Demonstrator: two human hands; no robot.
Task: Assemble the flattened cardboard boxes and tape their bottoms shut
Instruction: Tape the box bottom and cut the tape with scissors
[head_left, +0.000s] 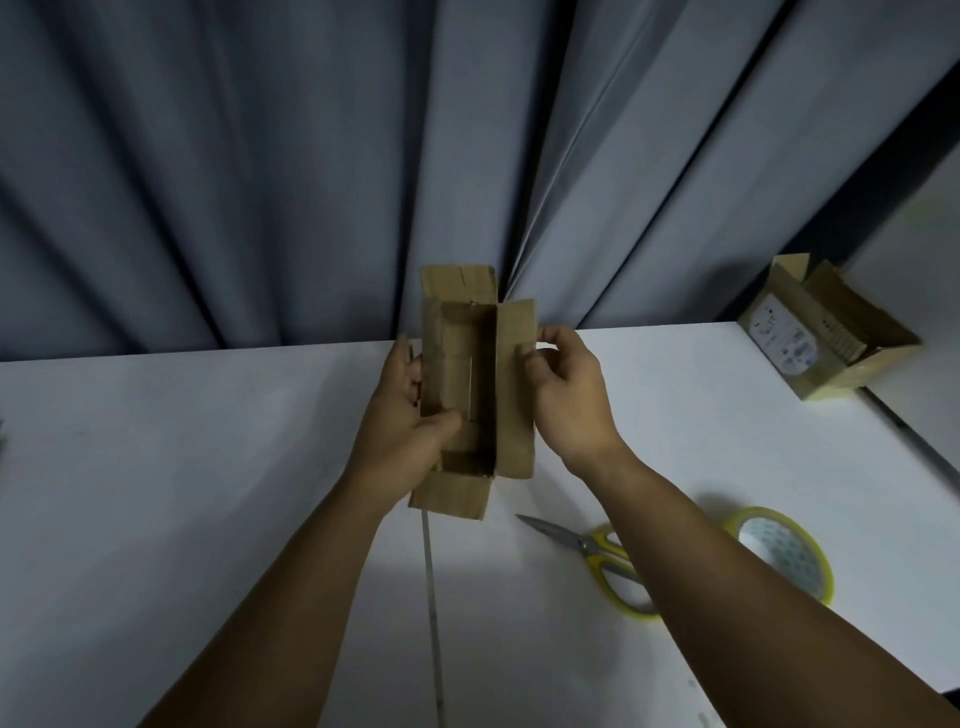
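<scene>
I hold a small brown cardboard box (511, 395) above the white table (208, 467), its open end facing me and its flaps spread outward. My left hand (402, 415) grips the box's left wall, thumb curled over the edge into the opening. My right hand (566, 395) pinches the right-hand flap near its outer edge. Lying on the table to the right are a roll of clear tape (784, 551) with a yellow core and a pair of yellow-handled scissors (592, 551); my right forearm partly covers both.
Another assembled cardboard box (826, 332) with a white label lies on its side at the table's far right corner. Grey curtains (260, 182) hang right behind the table's far edge. A seam (434, 623) runs down the tabletop toward me.
</scene>
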